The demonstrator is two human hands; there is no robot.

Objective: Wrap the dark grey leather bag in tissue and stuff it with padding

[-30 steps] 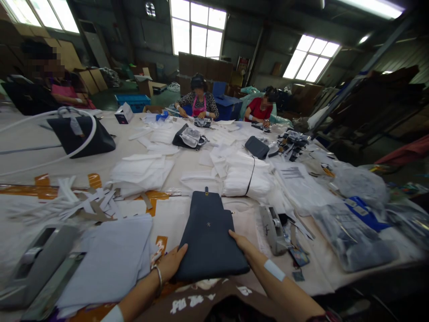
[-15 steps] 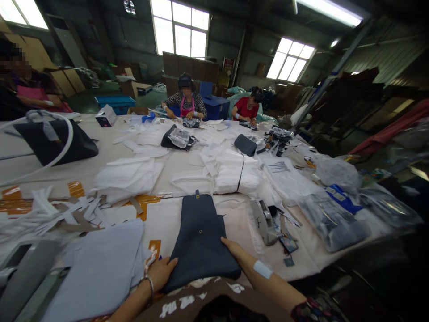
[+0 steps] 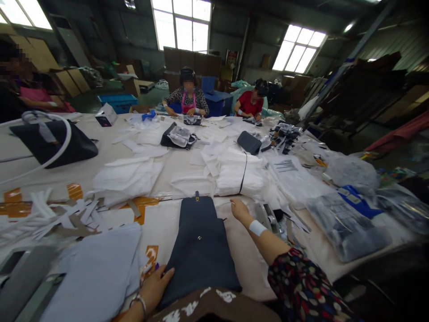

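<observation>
A dark blue handbag lies flat in front of me, its flap with a strap and metal clasp pointing away. A small round metal fitting sits on its body. My left hand is at the bag's lower left edge, thumb on top and the other fingers partly hidden along the side, closed on it. Past the bag's right side, my right hand is raised over the table, fingers curled, with nothing visible in them. It is nearest to a white bundle tied with a black band.
Left of the bag are a stack of pale sheets, paper strips and orange tape. A grey tape dispenser stands behind my right forearm. Plastic-wrapped goods lie at right. Co-workers sit across the table.
My right hand has let go of the bag's right edge and moved forward, toward the white bundle. My left hand stays at the bag's left edge, and the bag lies almost unmoved.
</observation>
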